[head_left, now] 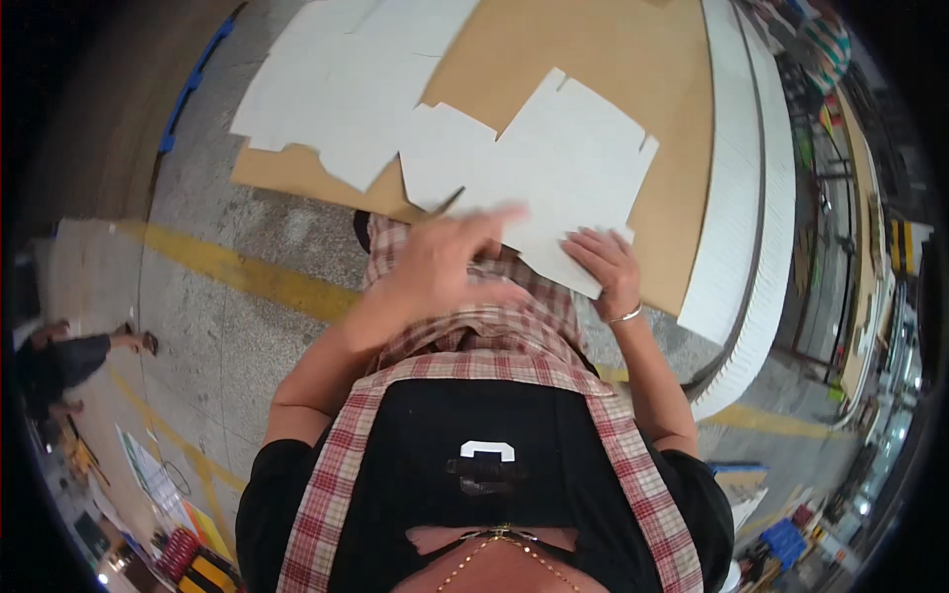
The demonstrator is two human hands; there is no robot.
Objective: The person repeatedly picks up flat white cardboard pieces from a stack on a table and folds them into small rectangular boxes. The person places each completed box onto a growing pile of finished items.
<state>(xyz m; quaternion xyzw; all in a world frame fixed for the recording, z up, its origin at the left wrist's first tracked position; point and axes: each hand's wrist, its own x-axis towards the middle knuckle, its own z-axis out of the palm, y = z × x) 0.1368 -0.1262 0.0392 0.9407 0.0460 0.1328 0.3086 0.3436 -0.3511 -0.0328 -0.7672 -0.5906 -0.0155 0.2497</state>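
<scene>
A white cardboard piece with notched, slotted edges lies flat in front of me on the brown board. My left hand is raised over its near edge, smeared by motion, thumb and forefinger apart. From that hand sticks a thin dark pointed tool, perhaps a blade; its handle is hidden. On the piece's near right corner, my right hand lies palm down with fingers stretched out, touching the card. The right thumb cannot be seen clearly.
More white cut cardboard lies at the far left on the brown cardboard sheet. A thick white stack edge curves along the right. Other people are at far right and left. A yellow floor line runs at left.
</scene>
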